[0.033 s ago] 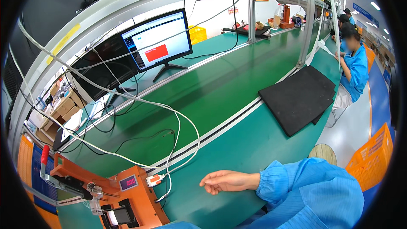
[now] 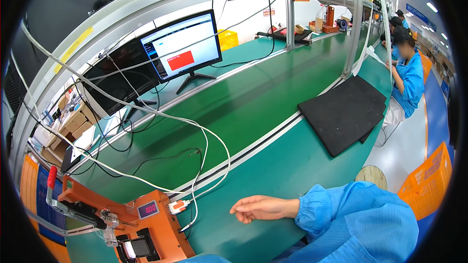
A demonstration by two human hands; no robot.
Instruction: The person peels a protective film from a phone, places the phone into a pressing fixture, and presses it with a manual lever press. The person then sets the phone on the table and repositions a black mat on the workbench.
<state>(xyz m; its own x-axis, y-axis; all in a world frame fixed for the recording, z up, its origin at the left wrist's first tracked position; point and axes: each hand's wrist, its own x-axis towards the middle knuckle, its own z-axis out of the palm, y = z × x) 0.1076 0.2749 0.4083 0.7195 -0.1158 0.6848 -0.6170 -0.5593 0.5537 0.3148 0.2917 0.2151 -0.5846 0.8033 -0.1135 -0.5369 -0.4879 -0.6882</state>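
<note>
Green tabletop (image 2: 253, 112) carries a black foam mat (image 2: 343, 112) far right and an orange test fixture (image 2: 146, 229) at lower left. Between them rests the right hand (image 2: 261, 208), fingers (image 2: 239, 210) loosely curled, empty, near a small orange-white connector (image 2: 178, 206). Left hand unseen.

Rested on the tabletop (image 2: 273, 165) near the front edge: right hand (image 2: 261, 208), with a test fixture (image 2: 141, 229) to its left. Stood behind, further left: a monitor (image 2: 183, 46). Lay well to the right: a foam mat (image 2: 343, 112). Ran between monitor and fixture: cables (image 2: 204, 131).
</note>
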